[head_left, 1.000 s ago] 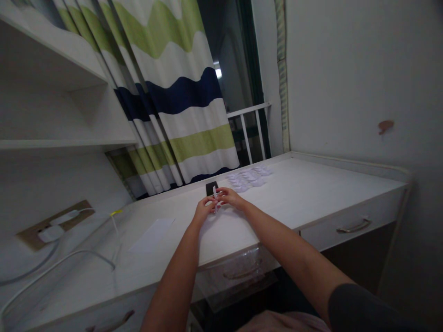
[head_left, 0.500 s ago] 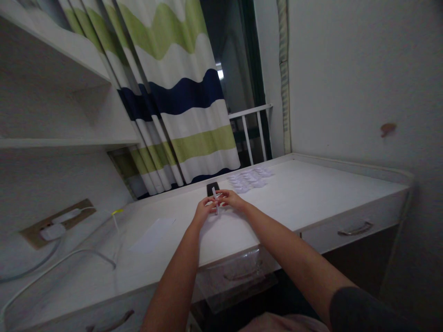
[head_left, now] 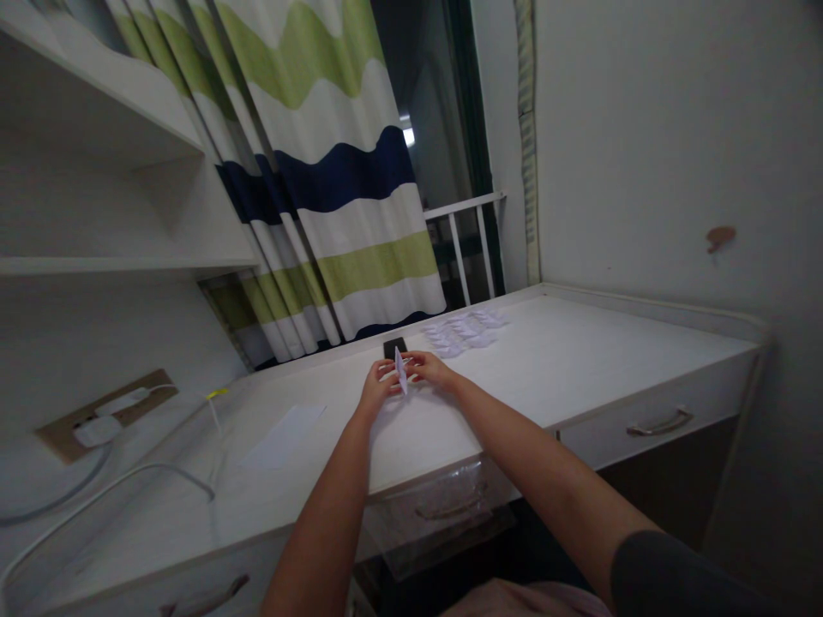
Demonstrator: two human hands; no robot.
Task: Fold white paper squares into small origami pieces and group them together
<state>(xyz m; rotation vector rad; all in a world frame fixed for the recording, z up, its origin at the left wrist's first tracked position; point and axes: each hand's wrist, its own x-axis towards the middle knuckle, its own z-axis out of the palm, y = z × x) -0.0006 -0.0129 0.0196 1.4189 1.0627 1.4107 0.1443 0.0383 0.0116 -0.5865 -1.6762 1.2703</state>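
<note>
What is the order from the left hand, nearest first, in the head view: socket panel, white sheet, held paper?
1. Held paper, at the left hand's right side
2. White sheet, flat on the desk, left
3. Socket panel, on the far-left wall

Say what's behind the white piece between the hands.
Behind the white piece, part of a dark flat object shows on the desk. The rest is covered, so its full outline cannot be seen.

Left hand [head_left: 378, 390] and right hand [head_left: 429, 370] held a thin white piece [head_left: 400, 372] between them, roughly upright, over the white desk [head_left: 597, 351]. A flat black object [head_left: 394, 345] lay just beyond. Small white shapes [head_left: 464, 332] lay grouped to its right; white paper [head_left: 286, 435] lay at left.
</note>
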